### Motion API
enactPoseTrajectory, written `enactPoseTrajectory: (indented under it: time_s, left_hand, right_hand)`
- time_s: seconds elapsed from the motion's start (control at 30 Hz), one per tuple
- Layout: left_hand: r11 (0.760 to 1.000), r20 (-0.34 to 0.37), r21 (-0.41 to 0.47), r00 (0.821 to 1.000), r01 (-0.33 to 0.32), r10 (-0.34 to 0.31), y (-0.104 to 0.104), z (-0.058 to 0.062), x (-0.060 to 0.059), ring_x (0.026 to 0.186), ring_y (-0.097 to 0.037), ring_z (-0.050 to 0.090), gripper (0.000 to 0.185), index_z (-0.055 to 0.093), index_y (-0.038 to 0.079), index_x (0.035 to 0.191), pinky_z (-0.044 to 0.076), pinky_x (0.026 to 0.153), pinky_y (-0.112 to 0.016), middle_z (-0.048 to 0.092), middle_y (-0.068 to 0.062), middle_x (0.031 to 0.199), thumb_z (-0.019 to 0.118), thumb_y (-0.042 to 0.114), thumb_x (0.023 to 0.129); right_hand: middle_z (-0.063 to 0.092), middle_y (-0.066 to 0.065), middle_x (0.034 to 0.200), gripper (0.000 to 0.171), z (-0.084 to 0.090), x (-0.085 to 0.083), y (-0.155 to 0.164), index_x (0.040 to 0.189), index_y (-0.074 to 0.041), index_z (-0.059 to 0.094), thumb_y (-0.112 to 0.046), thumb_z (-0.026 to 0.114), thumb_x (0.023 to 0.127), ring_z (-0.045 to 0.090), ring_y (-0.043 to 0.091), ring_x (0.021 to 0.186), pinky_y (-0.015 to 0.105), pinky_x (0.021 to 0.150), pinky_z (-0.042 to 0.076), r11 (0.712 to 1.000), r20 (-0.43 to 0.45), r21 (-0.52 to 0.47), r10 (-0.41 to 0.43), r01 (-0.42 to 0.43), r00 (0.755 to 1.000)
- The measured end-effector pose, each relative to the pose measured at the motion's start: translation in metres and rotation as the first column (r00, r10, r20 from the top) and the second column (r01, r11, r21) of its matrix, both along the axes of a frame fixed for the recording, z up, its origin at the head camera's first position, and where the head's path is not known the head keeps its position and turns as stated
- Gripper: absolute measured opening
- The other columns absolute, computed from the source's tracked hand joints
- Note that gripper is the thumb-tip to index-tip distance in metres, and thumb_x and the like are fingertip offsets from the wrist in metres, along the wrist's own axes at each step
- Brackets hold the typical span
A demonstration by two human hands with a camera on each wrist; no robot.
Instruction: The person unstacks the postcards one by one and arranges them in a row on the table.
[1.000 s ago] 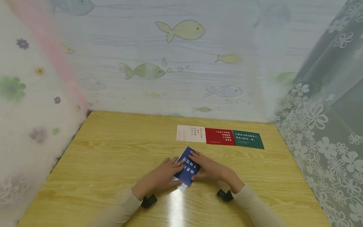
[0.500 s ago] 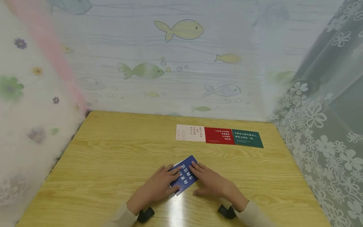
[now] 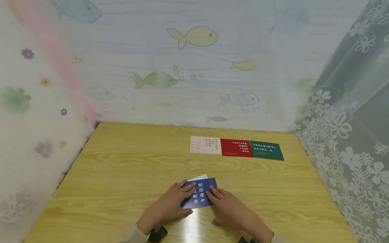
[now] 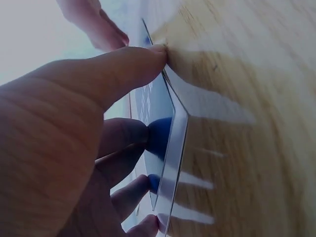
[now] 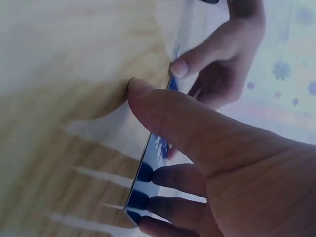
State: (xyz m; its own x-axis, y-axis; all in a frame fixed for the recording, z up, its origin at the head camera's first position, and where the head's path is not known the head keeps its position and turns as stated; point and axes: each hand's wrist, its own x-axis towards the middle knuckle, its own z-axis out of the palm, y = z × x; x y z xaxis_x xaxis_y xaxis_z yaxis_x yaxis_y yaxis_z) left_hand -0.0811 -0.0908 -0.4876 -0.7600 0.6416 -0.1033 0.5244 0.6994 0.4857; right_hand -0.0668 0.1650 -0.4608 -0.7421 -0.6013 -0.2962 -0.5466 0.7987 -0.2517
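In the head view a blue card [image 3: 205, 196] with white writing lies on the wooden table, its long side running roughly left to right. A white card [image 3: 199, 177] sticks out from under its far edge. My left hand [image 3: 171, 203] rests on the blue card's left part; its fingers lie on top and its thumb [image 4: 143, 61] touches the near edge. Fingertips of my right hand [image 3: 231, 209] touch the blue card's right end, while the right thumb [image 5: 143, 91] is apart from it, low over the tabletop.
Farther back on the table [image 3: 130, 162] lie a pale card [image 3: 205, 145], a red card [image 3: 236, 147] and a green card [image 3: 266, 150] in a row. Fish-patterned fabric [image 3: 194, 77] hangs behind the table, and a lace curtain [image 3: 340, 135] hangs on the right.
Between both hands the blue card has turned clockwise and come nearer to me. The white card beneath now shows at the far edge instead of the near one. The back row stays put.
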Motion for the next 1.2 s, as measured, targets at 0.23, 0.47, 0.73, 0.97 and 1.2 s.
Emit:
enactPoseTrajectory:
  time_s: [0.23, 0.47, 0.73, 0.97, 1.2]
  left_hand:
    - [1.000, -0.011, -0.004, 1.000, 0.010, -0.010, -0.003, -0.003, 0.000, 0.152, -0.035, 0.031, 0.067, 0.050, 0.010, 0.151, 0.029, 0.122, -0.055, 0.041, -0.006, 0.161, 0.070, 0.040, 0.094]
    - [0.999, -0.120, -0.010, 0.991, -0.052, 0.050, -0.018, -0.005, 0.001, 0.152, -0.034, 0.031, 0.080, 0.045, 0.008, 0.154, 0.027, 0.123, -0.055, 0.039, -0.010, 0.162, 0.072, 0.048, 0.090]
    - [0.995, -0.146, -0.008, 0.985, -0.096, 0.094, -0.033, -0.003, -0.006, 0.152, -0.038, 0.029, 0.098, 0.044, 0.001, 0.153, 0.024, 0.123, -0.058, 0.037, -0.017, 0.162, 0.076, 0.059, 0.081]
    - [0.997, -0.143, 0.006, 0.987, -0.072, 0.072, -0.036, -0.004, -0.011, 0.151, -0.040, 0.031, 0.095, 0.055, -0.001, 0.144, 0.026, 0.122, -0.059, 0.041, -0.019, 0.159, 0.081, 0.057, 0.073]
    - [0.997, -0.138, 0.035, 0.988, -0.070, 0.074, -0.035, -0.006, -0.014, 0.152, -0.036, 0.030, 0.090, 0.060, 0.000, 0.139, 0.025, 0.124, -0.056, 0.042, -0.017, 0.159, 0.085, 0.052, 0.070]
  right_hand:
    - [0.049, 0.008, 0.155, 0.075, 0.001, 0.003, 0.008, 0.151, -0.013, 0.051, -0.043, 0.078, 0.087, 0.050, 0.032, 0.138, 0.053, 0.113, 0.044, 0.998, 0.014, -0.060, -0.014, 0.015, 1.000]
    - [0.039, 0.009, 0.162, 0.091, -0.008, -0.014, 0.031, 0.157, -0.008, 0.040, -0.048, 0.079, 0.085, 0.036, 0.034, 0.149, 0.054, 0.120, 0.034, 0.984, -0.021, -0.172, -0.059, 0.055, 0.998]
    - [0.031, 0.013, 0.165, 0.107, -0.010, -0.035, 0.042, 0.158, -0.005, 0.034, -0.056, 0.082, 0.077, 0.026, 0.039, 0.153, 0.057, 0.123, 0.027, 0.982, -0.001, -0.180, -0.055, 0.054, 0.998]
    - [0.029, 0.012, 0.167, 0.104, -0.017, -0.037, 0.042, 0.158, -0.007, 0.037, -0.054, 0.083, 0.077, 0.023, 0.038, 0.154, 0.057, 0.122, 0.028, 0.978, 0.041, -0.199, -0.057, 0.064, 0.998]
    - [0.029, 0.011, 0.167, 0.104, -0.019, -0.038, 0.041, 0.158, -0.008, 0.037, -0.054, 0.083, 0.076, 0.021, 0.036, 0.155, 0.055, 0.123, 0.029, 0.980, 0.026, -0.188, -0.056, 0.059, 0.998]
